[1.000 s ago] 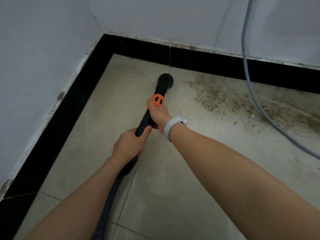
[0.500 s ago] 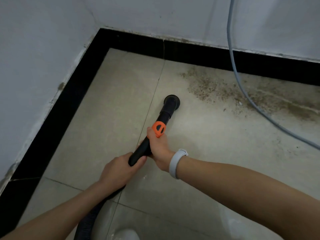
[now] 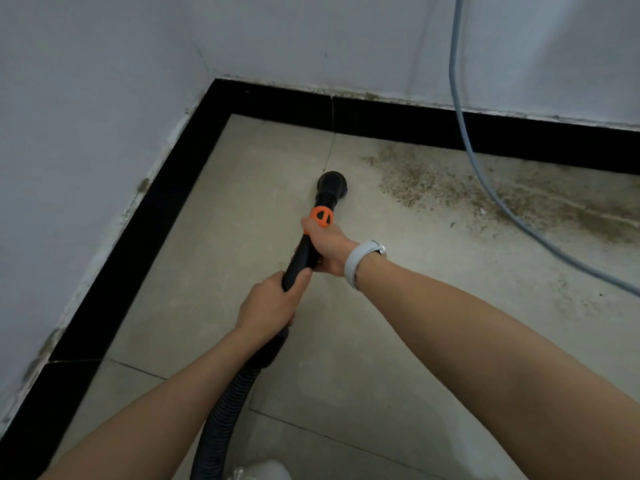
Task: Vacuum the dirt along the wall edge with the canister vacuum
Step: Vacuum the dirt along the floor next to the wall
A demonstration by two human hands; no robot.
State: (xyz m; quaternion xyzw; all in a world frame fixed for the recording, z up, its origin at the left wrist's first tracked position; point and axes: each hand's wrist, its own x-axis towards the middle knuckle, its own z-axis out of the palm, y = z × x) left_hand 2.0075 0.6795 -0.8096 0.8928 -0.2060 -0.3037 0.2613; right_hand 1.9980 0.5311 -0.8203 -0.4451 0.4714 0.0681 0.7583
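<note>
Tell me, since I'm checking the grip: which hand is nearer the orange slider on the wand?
Right. The right hand grips the wand just below the orange slider, thumb touching it; the left hand holds farther down, near the hose.

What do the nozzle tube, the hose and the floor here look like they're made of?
Nozzle tube: smooth, rigid black plastic by its dull sheen, with an orange plastic slider. Hose: ribbed and bending, likely flexible plastic. Floor: matte beige tiles, probably ceramic, with visible grout lines.
</note>
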